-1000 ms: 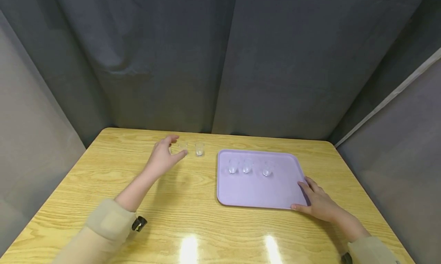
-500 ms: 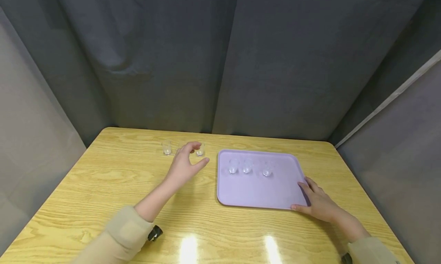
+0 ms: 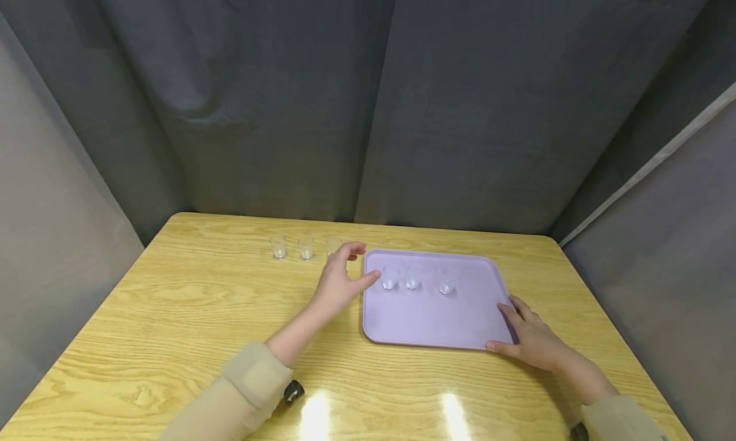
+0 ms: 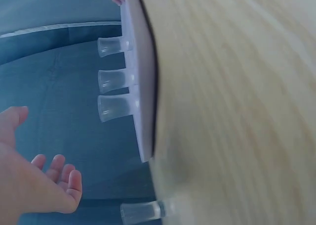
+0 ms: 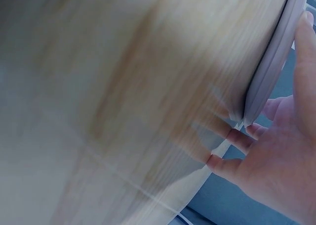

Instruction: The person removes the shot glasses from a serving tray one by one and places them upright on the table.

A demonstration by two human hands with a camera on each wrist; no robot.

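Three small clear cups (image 3: 306, 247) stand in a row on the wooden table (image 3: 190, 300), left of a lilac tray (image 3: 431, 319). Another three clear cups (image 3: 412, 277) stand in a row on the tray's far part, and the left wrist view shows them too (image 4: 114, 80). My left hand (image 3: 362, 262) hovers at the tray's far left corner with its fingers spread, holding nothing; the nearest tray cup (image 3: 390, 277) is just right of its thumb. My right hand (image 3: 506, 329) rests against the tray's near right corner with its fingers relaxed, and its fingertips (image 5: 232, 136) touch the tray rim (image 5: 269, 71).
Grey curtains close in the table at the back and on both sides. Bare wood lies in front of the tray and at the left. The table's front edge is near my sleeves (image 3: 247, 390).
My left hand has moved right, from the row of cups on the table to the tray's left edge, uncovering all three table cups. The right hand and the tray have not moved.
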